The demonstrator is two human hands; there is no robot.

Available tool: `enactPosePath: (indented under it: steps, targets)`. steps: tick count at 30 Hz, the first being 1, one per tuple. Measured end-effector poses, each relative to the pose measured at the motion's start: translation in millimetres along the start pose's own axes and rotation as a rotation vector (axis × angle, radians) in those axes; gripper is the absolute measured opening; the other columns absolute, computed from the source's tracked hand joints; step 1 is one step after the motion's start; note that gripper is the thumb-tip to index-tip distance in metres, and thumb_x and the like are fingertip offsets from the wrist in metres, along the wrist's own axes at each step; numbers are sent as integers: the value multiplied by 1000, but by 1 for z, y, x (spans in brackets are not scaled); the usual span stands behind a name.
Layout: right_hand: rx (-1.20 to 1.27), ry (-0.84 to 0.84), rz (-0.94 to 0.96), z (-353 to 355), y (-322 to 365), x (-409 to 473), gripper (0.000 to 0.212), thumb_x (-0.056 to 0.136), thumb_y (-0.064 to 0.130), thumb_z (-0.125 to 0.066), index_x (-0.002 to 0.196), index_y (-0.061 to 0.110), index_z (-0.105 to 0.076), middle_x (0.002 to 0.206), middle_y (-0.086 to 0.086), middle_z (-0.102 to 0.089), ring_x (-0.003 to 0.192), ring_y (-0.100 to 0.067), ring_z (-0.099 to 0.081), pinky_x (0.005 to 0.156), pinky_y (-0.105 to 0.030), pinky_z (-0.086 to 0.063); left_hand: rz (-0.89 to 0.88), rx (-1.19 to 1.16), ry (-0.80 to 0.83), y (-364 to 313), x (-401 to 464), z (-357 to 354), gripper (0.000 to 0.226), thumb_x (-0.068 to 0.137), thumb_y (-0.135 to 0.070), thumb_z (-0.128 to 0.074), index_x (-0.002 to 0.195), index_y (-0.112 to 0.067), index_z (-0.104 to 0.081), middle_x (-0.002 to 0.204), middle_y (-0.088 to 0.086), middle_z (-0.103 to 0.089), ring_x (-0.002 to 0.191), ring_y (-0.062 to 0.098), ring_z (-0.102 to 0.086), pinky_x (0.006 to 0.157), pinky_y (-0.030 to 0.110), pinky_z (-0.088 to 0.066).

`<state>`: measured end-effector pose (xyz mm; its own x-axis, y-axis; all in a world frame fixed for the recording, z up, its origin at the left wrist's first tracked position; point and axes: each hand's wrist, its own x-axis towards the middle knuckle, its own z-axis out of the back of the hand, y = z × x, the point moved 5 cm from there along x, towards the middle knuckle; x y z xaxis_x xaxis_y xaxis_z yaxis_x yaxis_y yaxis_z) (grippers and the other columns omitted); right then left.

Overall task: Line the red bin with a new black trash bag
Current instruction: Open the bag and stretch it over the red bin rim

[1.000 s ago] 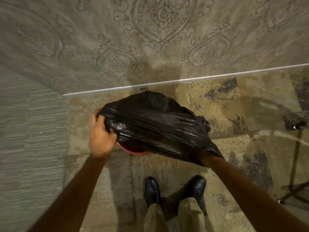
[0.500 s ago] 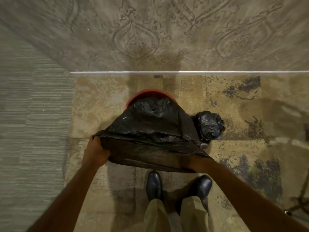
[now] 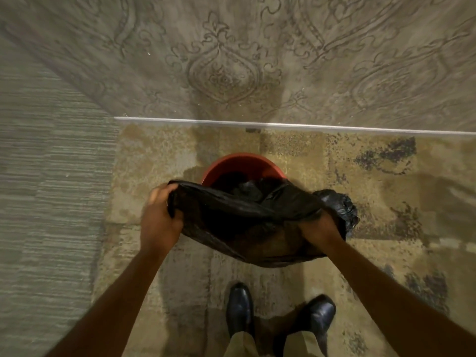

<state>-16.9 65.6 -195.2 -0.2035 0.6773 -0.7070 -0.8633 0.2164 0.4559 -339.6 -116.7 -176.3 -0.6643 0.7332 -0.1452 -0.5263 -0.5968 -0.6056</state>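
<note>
Red bin [image 3: 239, 163] stands on the patterned floor [image 3: 154, 155], near the wall's white baseboard [image 3: 309, 124], straight ahead of the person's shoes [image 3: 239, 305]. Only its far rim shows; the near half is hidden under the bag [image 3: 247, 228].

Left hand [image 3: 159, 217] clamped on the bag's mouth edge at the left. Right hand [image 3: 319, 228] clamped on the edge at the right, fingers partly buried in plastic. Mouth is stretched between them, long axis running left to right, with some of the bag's body already hanging down inside the bin.

Key relation: the bin lies beyond and a little below both hands, roughly midway between them. The held near edge sits on the person's side of the rim. Neither hand is clearly nearer.

Likely next: spread the mouth and fold it over the rim.

A second tied black bundle [image 3: 340, 204] sits on the floor just right of the bin.
</note>
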Motion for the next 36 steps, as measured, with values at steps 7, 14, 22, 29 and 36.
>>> enactPosePath:
  steps: [7,14,22,29,36]
  targets:
    - [-66,84,279,-30,14,73,59,86,12,-66,141,14,-44,140,-10,-53,132,-27,-49,111,-42,-39,-30,4,31,22,44,-52,59,81,-4,-56,137,-21,-56,140,-1,-54,120,19,-57,98,37,-51]
    - [-198,125,95,-57,-16,125,51,102,30,-41,151,14,-33,148,-17,-45,134,-33,-44,114,-38,-32,40,12,71,79,67,-100,65,81,-6,-63,142,-23,-50,143,-5,-50,117,15,-56,92,26,-47]
    - [-201,10,216,-43,30,176,48,102,43,-32,136,16,-54,135,-14,-57,126,-31,-52,105,-35,-38,120,-115,250,92,112,-119,58,68,-20,-66,124,-35,-57,118,-8,-61,107,17,-61,92,38,-53]
    - [-117,60,135,-49,48,209,49,97,35,-36,145,31,-43,153,-1,-41,138,-26,-42,114,-33,-30,205,-33,390,113,96,-137,42,65,-19,-64,97,-47,-60,89,-20,-64,80,3,-62,65,14,-50]
    - [184,171,-88,-47,34,217,54,62,64,-52,96,27,-73,96,-8,-76,86,-32,-72,92,-46,-54,252,-24,386,130,83,-149,70,76,1,-69,140,-22,-55,116,-4,-63,107,20,-62,72,19,-47]
